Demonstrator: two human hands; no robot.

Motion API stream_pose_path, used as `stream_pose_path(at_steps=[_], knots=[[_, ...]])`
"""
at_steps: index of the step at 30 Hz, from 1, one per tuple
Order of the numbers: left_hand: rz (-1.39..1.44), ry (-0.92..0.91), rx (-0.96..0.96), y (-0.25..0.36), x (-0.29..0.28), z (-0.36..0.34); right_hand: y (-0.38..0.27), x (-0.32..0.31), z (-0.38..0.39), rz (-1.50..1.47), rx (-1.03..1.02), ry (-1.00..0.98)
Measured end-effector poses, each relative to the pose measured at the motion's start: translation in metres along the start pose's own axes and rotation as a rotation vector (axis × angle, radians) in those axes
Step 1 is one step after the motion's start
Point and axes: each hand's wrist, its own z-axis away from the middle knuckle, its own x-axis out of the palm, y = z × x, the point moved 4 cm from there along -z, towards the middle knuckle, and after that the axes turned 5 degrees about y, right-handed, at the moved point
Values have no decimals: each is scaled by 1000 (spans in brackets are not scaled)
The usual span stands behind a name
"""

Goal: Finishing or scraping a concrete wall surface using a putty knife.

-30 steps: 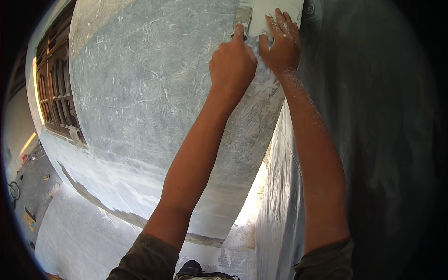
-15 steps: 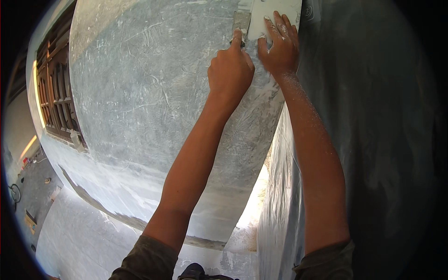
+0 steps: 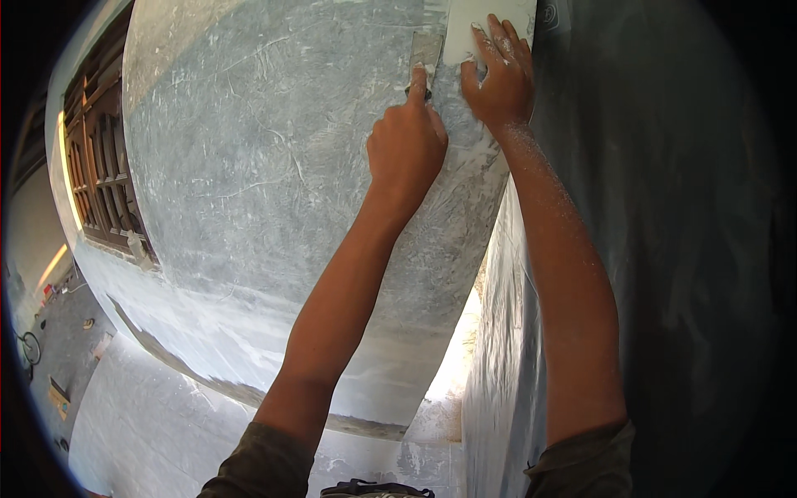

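My left hand (image 3: 407,145) is closed round a putty knife, index finger stretched along its flat metal blade (image 3: 427,50). The blade points up against the grey plastered wall (image 3: 274,124), and the dark handle is mostly hidden in the fist. To the right, my right hand (image 3: 501,87) lies with fingers spread on a flat white board (image 3: 465,29) at the wall's right edge. White paste or dust clings to its fingers and forearm. The upper end of the board runs out of view.
Dark plastic-like sheeting (image 3: 656,207) hangs along the right, with a paler crumpled strip (image 3: 498,349) beside a bright gap. At the left is a wooden barred window (image 3: 104,174). A sheet (image 3: 158,415) covers the floor below; a bicycle wheel (image 3: 31,349) stands far left.
My left hand has drawn the putty knife down a little and slightly left along the wall. My right hand stays nearly in place on the white board.
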Motion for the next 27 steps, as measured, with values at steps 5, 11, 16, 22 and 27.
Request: stream_pose_path(at_steps=[5,11,16,22,27], knots=[[-68,153,62,13,-13,-29,-6,0,2,-34,17,1],[53,-33,-19,-10,2,25,3,-4,1,-8,-20,-7],[50,49,42,2,-4,-10,-6,1,-2,-40,-11,-1],[59,-27,-25,-13,6,36,2,-4,3,-23,-34,2],[134,6,10,-6,-2,9,-2,-1,-1,-64,-29,5]])
